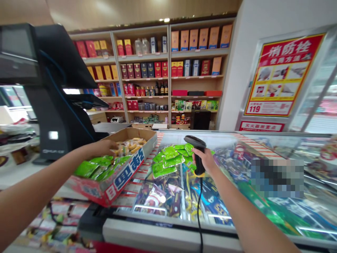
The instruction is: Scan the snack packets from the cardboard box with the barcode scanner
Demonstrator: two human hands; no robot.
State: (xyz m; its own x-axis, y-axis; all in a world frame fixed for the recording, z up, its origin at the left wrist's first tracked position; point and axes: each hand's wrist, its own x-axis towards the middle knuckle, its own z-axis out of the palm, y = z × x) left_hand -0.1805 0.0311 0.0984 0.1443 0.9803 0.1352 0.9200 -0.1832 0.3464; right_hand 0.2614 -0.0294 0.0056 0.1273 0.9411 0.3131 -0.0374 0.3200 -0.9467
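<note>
My left hand [106, 147] reaches over a cardboard box [129, 168], its fingertips among the packets and partly hidden, so I cannot make out whether they grip anything. In the box lie green packets [92, 168] near me and yellowish-brown packaged snacks [131, 146] at the far end. A black handheld barcode scanner [199, 158] is held upright in my right hand [206, 161], fingers wrapped around its handle. Its cable hangs down over the front of a glass-topped freezer. Just left of the scanner, a pile of green packets [168, 160] rests on the glass.
The freezer [168, 225] holds many colourful packages under its glass. A dark checkout terminal [60, 91] stands at the left, close behind the box. Shelves [143, 58] of boxes and bottles line the back wall. A red and yellow poster [284, 75] hangs at the right.
</note>
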